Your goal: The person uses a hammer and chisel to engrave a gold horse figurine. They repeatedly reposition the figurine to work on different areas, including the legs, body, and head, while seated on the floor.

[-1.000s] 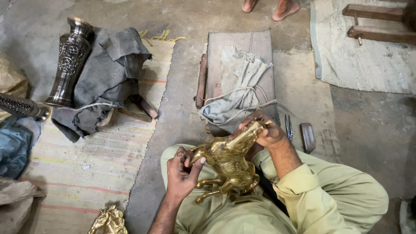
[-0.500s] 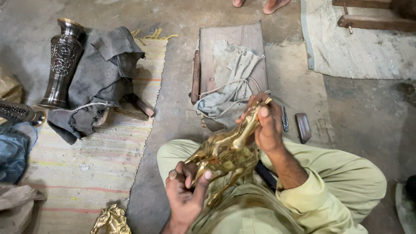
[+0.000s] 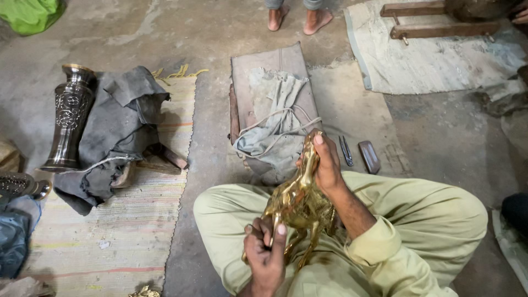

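I sit cross-legged on the floor with a shiny brass animal figurine (image 3: 294, 206) over my lap. My right hand (image 3: 325, 162) grips its upper, far end, thumb along the metal. At the near end my left hand (image 3: 267, 250) closes around the figurine's lower part, its legs pointing down between my knees. The piece is tilted, its long axis running away from me.
A grey cloth with cords (image 3: 275, 129) lies on a flat board (image 3: 264, 71) ahead. A small metal tool (image 3: 346, 150) and a brown block (image 3: 369, 156) lie right of it. A dark engraved vase (image 3: 69, 118) and dark cloth (image 3: 118, 129) rest left on a striped mat (image 3: 115, 231). Another person's feet (image 3: 300, 16) stand beyond.
The figurine has been turned from lying across my lap to pointing away from me. My left hand slid down toward me along it; my right hand stayed on the far end.
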